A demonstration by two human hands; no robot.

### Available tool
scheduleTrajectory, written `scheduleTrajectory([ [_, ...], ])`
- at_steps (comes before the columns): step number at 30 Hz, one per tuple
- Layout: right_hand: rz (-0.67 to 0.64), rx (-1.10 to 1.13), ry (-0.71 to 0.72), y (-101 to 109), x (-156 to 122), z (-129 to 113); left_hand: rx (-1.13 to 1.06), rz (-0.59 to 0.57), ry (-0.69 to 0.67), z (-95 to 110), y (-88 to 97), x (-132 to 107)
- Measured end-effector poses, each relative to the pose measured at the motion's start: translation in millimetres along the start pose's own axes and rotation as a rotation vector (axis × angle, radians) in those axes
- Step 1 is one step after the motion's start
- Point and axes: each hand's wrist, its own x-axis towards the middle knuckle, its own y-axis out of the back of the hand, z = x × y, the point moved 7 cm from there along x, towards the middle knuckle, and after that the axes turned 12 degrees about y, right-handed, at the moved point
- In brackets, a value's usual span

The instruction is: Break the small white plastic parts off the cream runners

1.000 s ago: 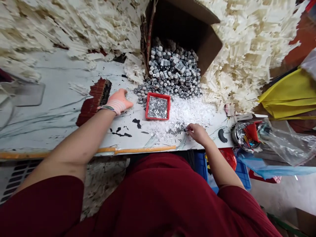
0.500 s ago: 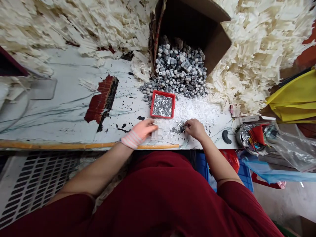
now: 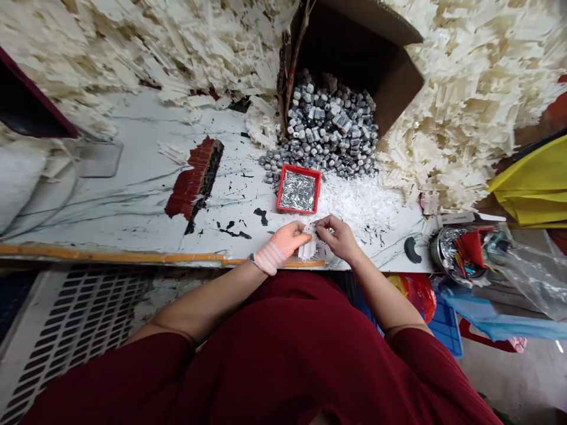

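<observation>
My left hand (image 3: 287,242), in an orange glove with a striped cuff, is closed on a small white plastic part (image 3: 307,243) near the table's front edge. My right hand (image 3: 339,236), bare, pinches at the top of that same part; what its fingertips hold is too small to name. The two hands meet just below a small red tray (image 3: 298,190) filled with shiny metal pins. A spread of tiny white plastic bits (image 3: 363,203) and loose pins lies around the hands.
A tipped cardboard box (image 3: 354,56) spills grey metal pieces (image 3: 325,133) behind the tray. Heaps of cream plastic parts (image 3: 456,118) cover the back and right. A metal tin (image 3: 447,251) with red items, plastic bags and a yellow sheet (image 3: 531,189) sit at right.
My left hand came back from the far left of the tray to the front edge, picking up a white part. My right hand moved left from the pin pile to meet it.
</observation>
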Motion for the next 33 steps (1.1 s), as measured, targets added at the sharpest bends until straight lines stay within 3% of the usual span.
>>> scheduleTrajectory([
  [3,-0.032,-0.195,0.067,2.6,1.0,-5.7,-0.026,-0.002,0.022,-1.5,-0.2,-2.6],
  [8,-0.063,-0.093,-0.026,-1.9,-2.1,-0.3,-0.026,-0.008,0.030,0.5,-3.1,-6.0],
  [12,-0.069,-0.211,0.021,-4.1,-2.5,-0.9,-0.026,0.004,0.037,-2.6,-2.5,-4.5],
  [17,-0.248,-0.022,-0.122,2.4,-4.1,29.7,-0.027,-0.029,0.011,-15.3,3.8,5.9],
  [20,-0.395,-0.273,-0.094,5.8,-6.2,45.0,-0.042,-0.008,0.018,-23.9,11.2,14.1],
  [22,-0.551,-0.466,-0.012,-4.2,-9.9,49.1,-0.054,-0.006,0.028,-28.2,12.9,18.2],
  [24,-0.668,-0.567,0.034,-15.7,-14.3,52.3,-0.062,-0.015,0.035,-30.6,11.7,20.6],
  [26,-0.697,-0.594,0.030,-20.7,-16.3,54.3,-0.069,-0.013,0.046,-31.7,9.7,21.2],
  [29,-0.552,-0.494,-0.009,-13.7,-13.0,50.6,-0.069,0.008,0.061,-29.8,7.1,20.0],
  [33,-0.095,-0.083,-0.166,6.4,-9.5,42.1,-0.083,0.050,0.071,-24.0,5.7,17.1],
])
